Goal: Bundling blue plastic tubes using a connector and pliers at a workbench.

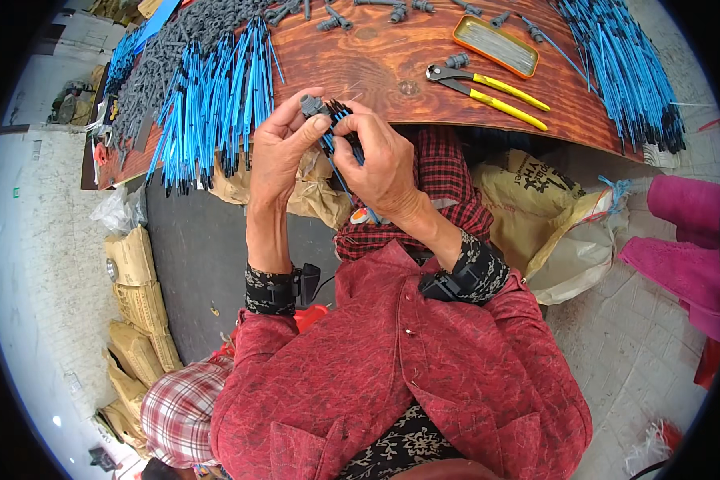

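Observation:
In front of the table's near edge, both my hands are raised close together. My left hand [278, 152] has thumb and fingers closed on a grey plastic fitting [312, 105]. Just beside it, my right hand [378, 164] is closed round several thin blue tubes with black ends [341, 110]. The black ends point up next to the fitting, and the blue lengths run down behind my fingers. Whether the fitting touches one of the tubes I cannot tell. Part of the bundle is hidden by my right hand.
Piles of blue tubes [216, 104] and grey fittings [164, 68] cover the wooden table's [360, 60] left side. Yellow-handled pincers [492, 94] and a tray of thin needle-like pieces [496, 46] lie right of centre. More blue tubes [628, 76] overhang the right edge. A woven sack [568, 232] stands below.

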